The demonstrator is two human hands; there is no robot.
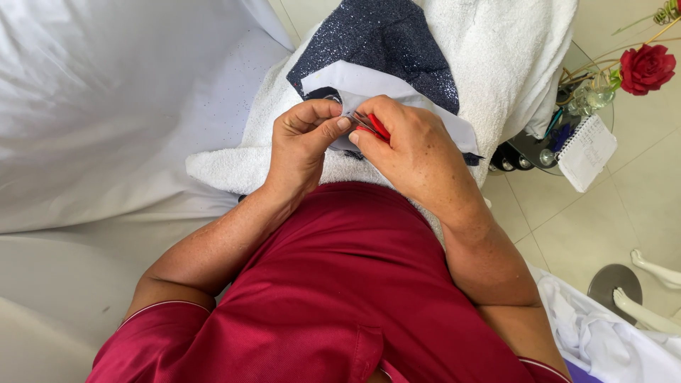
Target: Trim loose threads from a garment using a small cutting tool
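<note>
On the lap, over a white towel (496,57), lies a dark glittery fabric (383,42) with a white paper piece (369,84) laid across its near edge. Left hand (305,142): fingers curled, thumb and forefinger pressed together, pinching the edge of the paper and fabric just beside the right hand. Right hand (411,152): fingers closed around a small red-handled tool (376,126), its metal tip meeting the fabric edge between the two hands; whether it is a pair of scissors or a seam tool cannot be told. Both hands touch at the fingertips, near the middle of the scene. Near edge: dark red shirt (340,284) of the person. Left: white sheet (106,106) spread wide. Far right: small glass table (532,145) bearing a red rose (647,67), a spiral notepad (587,150) and small bottles (592,96). Near right: pale mannequin feet (649,284) on the tiled floor (567,227), with white cloth (603,333) heaped beside them
</note>
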